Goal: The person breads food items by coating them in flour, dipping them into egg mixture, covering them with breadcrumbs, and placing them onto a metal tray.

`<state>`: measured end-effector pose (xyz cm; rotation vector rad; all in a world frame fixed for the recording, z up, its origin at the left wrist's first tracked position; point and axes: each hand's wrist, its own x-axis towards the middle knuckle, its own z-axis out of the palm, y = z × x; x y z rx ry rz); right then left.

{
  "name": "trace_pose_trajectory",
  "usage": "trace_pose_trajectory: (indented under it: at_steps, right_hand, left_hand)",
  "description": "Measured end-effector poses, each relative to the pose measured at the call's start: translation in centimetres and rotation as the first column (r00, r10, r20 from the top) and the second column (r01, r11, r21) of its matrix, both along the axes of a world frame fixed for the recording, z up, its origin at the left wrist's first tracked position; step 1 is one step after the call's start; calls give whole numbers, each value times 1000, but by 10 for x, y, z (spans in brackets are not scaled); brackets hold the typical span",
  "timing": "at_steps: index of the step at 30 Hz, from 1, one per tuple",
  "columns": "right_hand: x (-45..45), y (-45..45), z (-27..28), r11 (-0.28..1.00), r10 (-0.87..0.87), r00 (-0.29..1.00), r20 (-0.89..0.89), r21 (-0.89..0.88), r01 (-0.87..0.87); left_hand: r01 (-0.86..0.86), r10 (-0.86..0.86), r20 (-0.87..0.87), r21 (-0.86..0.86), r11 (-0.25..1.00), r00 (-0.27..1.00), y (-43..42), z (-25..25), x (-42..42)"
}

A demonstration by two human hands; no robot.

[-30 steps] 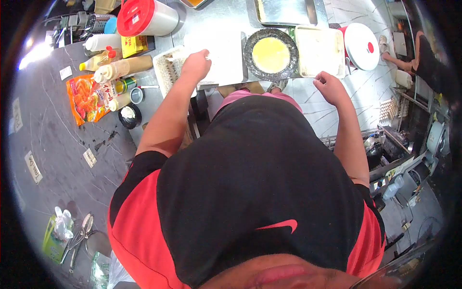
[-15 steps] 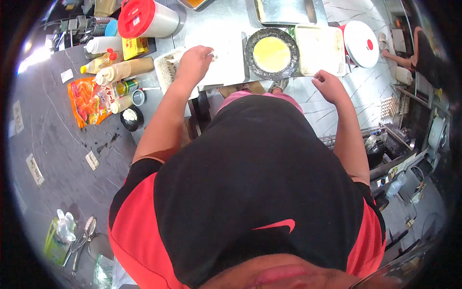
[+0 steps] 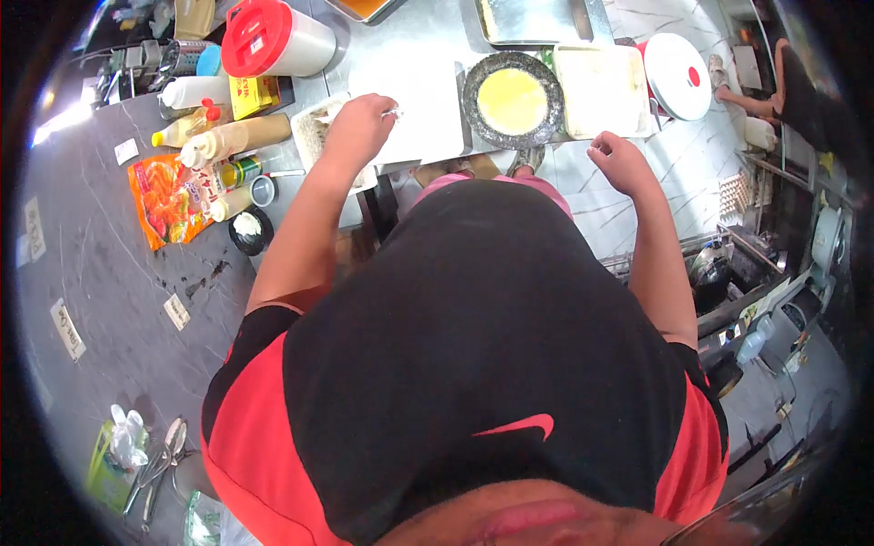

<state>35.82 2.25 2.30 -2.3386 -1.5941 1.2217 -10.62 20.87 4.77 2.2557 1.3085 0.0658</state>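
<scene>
My left hand (image 3: 362,126) is closed in a pinch above the left part of a white cutting board (image 3: 432,105). A small whitish bit shows at its fingertips, too small to name. Partly behind that hand and wrist lies a pale rectangular tray (image 3: 309,135) whose contents I cannot make out. My right hand (image 3: 623,162) has its fingers curled in, with nothing visible in them, just below a tray of pale powder or crumbs (image 3: 603,96). Between the hands stands a black speckled bowl (image 3: 472,96) of yellow liquid (image 3: 513,102), which looks like beaten egg.
Left of the board are a red-lidded tub (image 3: 305,45), squeeze bottles (image 3: 241,136), an orange packet (image 3: 164,196) and a small black bowl (image 3: 262,238). Metal trays (image 3: 537,23) lie at the back. A white round lid (image 3: 674,77) stands right. Another person's arm (image 3: 781,77) shows far right.
My left hand has shifted slightly down and left, still in a pinch. The right hand has barely moved. The whole view has tilted a little.
</scene>
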Motion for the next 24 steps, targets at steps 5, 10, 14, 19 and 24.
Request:
trace_pose_trajectory:
  at_steps: [5, 10, 14, 19, 24]
  right_hand:
    - [1, -3, -3, 999, -4, 1000, -4, 42, 5]
    - [-1, -10, -2, 999, -20, 1000, -16, 40, 21]
    - [1, -11, 4, 997, -23, 1000, -20, 67, 25]
    - [14, -8, 0, 997, -38, 998, -46, 59, 40]
    - [38, 2, -2, 996, -12, 996, -93, 88, 20]
  left_hand:
    - [42, -42, -21, -2, 999, 999, 2, -7, -4]
    - [53, -54, -18, -25, 998, 998, 2, -4, -3]
    - [13, -14, -23, -50, 999, 1000, 0, 9, 11]
    - [71, -69, 63, -28, 997, 996, -8, 39, 52]
    - [47, -5, 197, -210, 977, 980, -20, 33, 118]
